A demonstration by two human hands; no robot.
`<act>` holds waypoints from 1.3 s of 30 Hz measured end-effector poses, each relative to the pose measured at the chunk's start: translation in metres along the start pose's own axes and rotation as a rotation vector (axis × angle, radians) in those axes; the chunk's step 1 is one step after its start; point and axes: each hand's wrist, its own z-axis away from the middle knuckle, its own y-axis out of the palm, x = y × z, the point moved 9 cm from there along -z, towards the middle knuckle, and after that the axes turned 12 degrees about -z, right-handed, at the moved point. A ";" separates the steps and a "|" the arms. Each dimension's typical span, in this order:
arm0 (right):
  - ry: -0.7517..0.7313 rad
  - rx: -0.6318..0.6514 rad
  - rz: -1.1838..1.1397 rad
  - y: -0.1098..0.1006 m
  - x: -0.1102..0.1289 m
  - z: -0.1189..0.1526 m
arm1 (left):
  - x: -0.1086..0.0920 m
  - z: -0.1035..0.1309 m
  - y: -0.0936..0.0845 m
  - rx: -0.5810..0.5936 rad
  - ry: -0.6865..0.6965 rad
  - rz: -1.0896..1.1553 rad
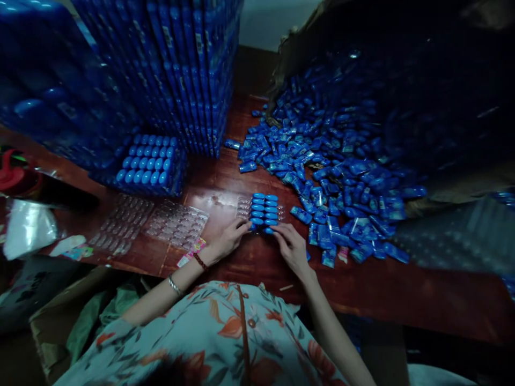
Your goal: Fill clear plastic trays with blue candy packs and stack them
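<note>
In front of me on the table lies a clear moulded plastic tray (pixel 243 206) with two middle columns of glossy blue capsule-shaped pieces (pixel 258 208) in it. My left hand (pixel 231 239) is at the tray's near left corner, thumb and fingers closed on a blue piece at the end of the left column. At the end of the right column, my right hand (pixel 293 247) pinches another blue piece (pixel 268 230). Whether these two pieces are fully seated in their hollows I cannot tell.
Loose blue wrapped pieces (pixel 322 185) spill from a large carton (pixel 462 185) on the right. Tall stacks of filled blue trays (pixel 193 80) rise at the back left, with a shorter stack (pixel 147 161) before them. Unfilled clear trays (pixel 177 222) and a red-lidded bottle (pixel 44 185) are left.
</note>
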 end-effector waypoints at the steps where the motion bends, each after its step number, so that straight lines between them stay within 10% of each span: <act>1: 0.036 -0.034 -0.061 -0.004 -0.005 -0.003 | 0.001 -0.002 0.005 0.036 0.010 -0.027; 10: 0.340 -0.217 -0.389 -0.011 -0.049 -0.018 | -0.009 -0.040 0.014 0.281 0.089 -0.289; 21: 0.245 -0.395 -0.150 -0.022 -0.053 -0.027 | -0.042 -0.041 0.022 0.426 0.287 -0.602; 27: 0.171 -0.269 -0.013 -0.008 -0.032 -0.071 | -0.042 -0.056 0.005 0.228 0.249 -0.582; 34: 0.230 -0.045 0.029 0.032 -0.039 -0.101 | 0.030 -0.085 0.006 -0.035 -0.345 -0.190; 39: 0.290 -0.060 -0.038 0.051 -0.040 -0.061 | 0.029 -0.056 0.044 0.055 -0.335 0.088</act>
